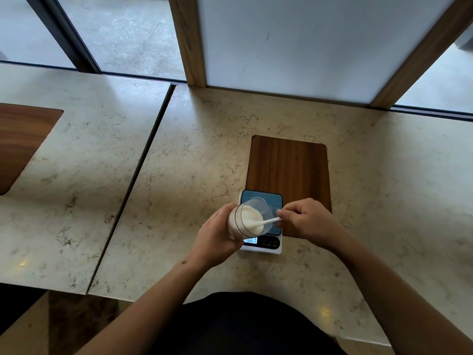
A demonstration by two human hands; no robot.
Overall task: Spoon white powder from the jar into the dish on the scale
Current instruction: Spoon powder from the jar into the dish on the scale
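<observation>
The left hand (pixel 217 233) wraps its grip around a clear glass jar half full of white powder (pixel 245 219), holding it tilted so the open mouth faces right and toward the camera, above the near-left part of a small white digital kitchen scale with a blue-grey weighing plate (pixel 275 201). The right hand (pixel 307 219) pinches the end of a slim white plastic spoon (pixel 268 221) between thumb and fingertips. The spoon's long axis runs nearly level from right to left, and its bowl is already inside the jar mouth, buried in the powder near the lower rim.

A clear shallow dish (pixel 263 202) appears to sit on the scale plate just behind and to the right of the jar mouth, partly hidden by the jar, so its exact outline is hard to read. That is the relation that matters: the dish lies just beyond the spoon bowl, on the right hand's side, very near the jar rim. In my judgement the loaded spoon needs only a short lift out and a small swing away from the body to reach it.

The scale rests on the pale marbled stone surface (pixel 179 175), overlapping the near end of a dark wooden inlay panel (pixel 289 167). Its lit display (pixel 250 240) shows digits I cannot read with confidence.
</observation>
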